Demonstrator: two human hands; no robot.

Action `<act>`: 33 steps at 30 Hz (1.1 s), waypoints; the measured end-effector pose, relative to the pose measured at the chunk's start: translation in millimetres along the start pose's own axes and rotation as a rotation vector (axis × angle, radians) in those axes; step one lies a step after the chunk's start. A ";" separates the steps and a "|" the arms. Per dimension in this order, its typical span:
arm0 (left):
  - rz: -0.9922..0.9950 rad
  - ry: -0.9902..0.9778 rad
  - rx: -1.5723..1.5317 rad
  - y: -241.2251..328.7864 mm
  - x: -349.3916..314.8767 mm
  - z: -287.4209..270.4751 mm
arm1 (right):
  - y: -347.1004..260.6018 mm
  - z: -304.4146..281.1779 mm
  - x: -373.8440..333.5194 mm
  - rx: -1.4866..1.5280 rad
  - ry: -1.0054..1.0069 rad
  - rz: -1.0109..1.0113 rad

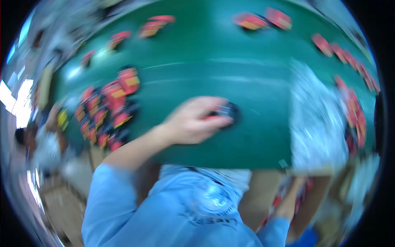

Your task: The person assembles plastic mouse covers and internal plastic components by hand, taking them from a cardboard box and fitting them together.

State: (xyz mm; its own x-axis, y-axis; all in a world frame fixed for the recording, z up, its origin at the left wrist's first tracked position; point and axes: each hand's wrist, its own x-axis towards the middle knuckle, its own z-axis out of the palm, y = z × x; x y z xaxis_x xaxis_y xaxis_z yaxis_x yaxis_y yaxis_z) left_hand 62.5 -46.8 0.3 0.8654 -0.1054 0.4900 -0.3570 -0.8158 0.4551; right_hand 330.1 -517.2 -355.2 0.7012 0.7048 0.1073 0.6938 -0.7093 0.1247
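Observation:
My left hand is over the green tabletop, its fingers closed around a dark rounded object with a red part under the fingers. Blur hides what kind of object it is. My right hand reaches down at the lower right into an open cardboard box beside the table's near edge. Red and black pieces lie around that forearm inside the box. The fingers of that hand cannot be made out.
Red, black and yellow pieces cluster at the left. More red pieces lie along the far edge, and others at the right. Clear plastic sheets or bags spread over the right side. Another person is at the far left.

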 end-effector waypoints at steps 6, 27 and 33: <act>-0.027 0.130 0.083 3.8 -19.2 1.6 | -245.6 -35.0 136.9 0.465 0.454 -0.419; -0.233 0.387 -0.627 79.3 23.4 25.6 | -191.1 -346.7 122.7 1.571 0.362 -0.018; -0.376 0.439 -0.419 74.9 -7.1 -17.8 | -257.1 -425.4 149.4 1.235 0.219 -0.510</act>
State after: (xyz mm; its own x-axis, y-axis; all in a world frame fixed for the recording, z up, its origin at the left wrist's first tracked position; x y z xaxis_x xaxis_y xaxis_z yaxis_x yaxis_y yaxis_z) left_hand 23.3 -97.0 44.1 0.7664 0.4506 0.4579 -0.2439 -0.4553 0.8563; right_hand 186.8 -224.0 48.5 0.3638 0.7960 0.4837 0.6411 0.1628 -0.7500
